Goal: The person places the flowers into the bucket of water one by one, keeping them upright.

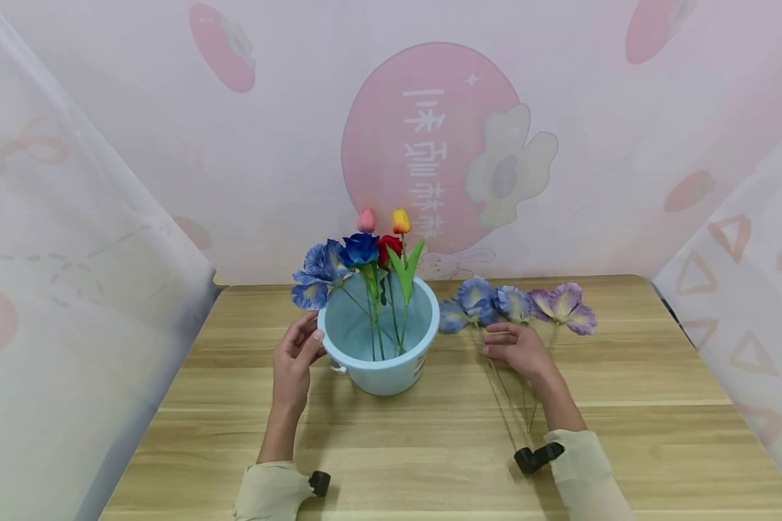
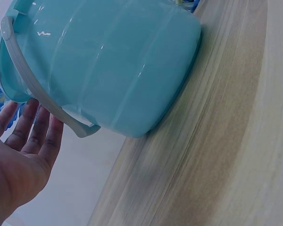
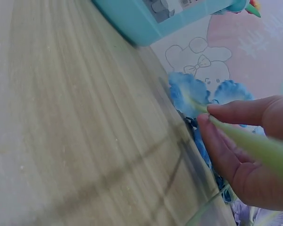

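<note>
A light blue bucket (image 1: 384,376) stands upright on the table. My left hand (image 1: 296,354) holds its left rim, with the thumb at the rim and the fingers (image 2: 35,127) by the white handle (image 2: 42,92). Inside the bucket stand artificial flowers: a blue iris (image 1: 322,269), a blue rose (image 1: 360,250), a red rose (image 1: 389,248), a pink tulip (image 1: 366,221) and a yellow-red tulip (image 1: 400,221). To the right of the bucket, my right hand (image 1: 518,351) pinches the stem of a blue iris (image 1: 474,300) between thumb and fingertips.
Beside my right hand lie another blue iris (image 1: 512,302) and a purple iris (image 1: 565,307), stems toward the front. The wooden table (image 1: 404,463) is backed by a printed cloth (image 1: 287,145), with cloth walls at both sides.
</note>
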The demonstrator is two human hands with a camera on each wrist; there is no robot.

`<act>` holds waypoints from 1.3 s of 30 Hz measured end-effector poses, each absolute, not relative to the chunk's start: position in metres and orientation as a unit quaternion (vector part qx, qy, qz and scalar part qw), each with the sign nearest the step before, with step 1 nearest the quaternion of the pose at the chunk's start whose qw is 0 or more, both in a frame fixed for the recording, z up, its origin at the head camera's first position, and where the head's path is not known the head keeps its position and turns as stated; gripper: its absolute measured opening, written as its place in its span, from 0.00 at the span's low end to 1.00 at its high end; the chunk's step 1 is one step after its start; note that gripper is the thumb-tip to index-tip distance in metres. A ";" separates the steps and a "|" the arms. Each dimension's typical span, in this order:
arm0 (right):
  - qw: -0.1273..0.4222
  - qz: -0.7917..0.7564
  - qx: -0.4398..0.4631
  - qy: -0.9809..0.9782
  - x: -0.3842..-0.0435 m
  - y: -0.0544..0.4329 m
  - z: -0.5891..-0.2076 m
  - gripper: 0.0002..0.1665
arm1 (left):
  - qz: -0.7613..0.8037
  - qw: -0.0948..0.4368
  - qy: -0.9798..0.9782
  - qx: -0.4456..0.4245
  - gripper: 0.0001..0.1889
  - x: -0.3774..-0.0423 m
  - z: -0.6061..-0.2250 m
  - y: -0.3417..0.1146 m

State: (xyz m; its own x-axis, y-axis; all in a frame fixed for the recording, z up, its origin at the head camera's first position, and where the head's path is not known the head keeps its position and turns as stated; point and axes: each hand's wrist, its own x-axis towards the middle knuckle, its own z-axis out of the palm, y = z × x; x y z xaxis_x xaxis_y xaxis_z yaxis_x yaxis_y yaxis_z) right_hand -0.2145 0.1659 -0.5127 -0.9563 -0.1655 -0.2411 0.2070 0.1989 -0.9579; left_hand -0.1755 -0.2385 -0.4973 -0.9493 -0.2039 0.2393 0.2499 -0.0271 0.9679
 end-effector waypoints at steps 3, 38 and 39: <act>0.152 -0.624 0.016 0.766 -0.214 0.165 -0.514 0.32 | -0.715 0.158 -0.681 -0.016 0.21 -0.176 -0.498 -0.239; 0.098 -0.603 -0.014 0.792 -0.203 0.158 -0.479 0.23 | -0.721 0.157 -0.674 -0.018 0.22 -0.176 -0.498 -0.237; 0.093 -0.606 -0.014 0.790 -0.202 0.157 -0.476 0.24 | -0.721 0.157 -0.674 -0.018 0.22 -0.176 -0.498 -0.237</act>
State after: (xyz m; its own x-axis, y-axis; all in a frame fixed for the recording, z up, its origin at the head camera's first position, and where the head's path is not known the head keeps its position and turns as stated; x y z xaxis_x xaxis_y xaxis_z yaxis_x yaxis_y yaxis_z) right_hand -0.2020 0.1573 -0.4757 -0.9822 -0.1356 -0.1303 0.0906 0.2662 -0.9596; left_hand -0.1764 -0.2374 -0.4977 -0.9498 -0.2028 0.2382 0.2514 -0.0415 0.9670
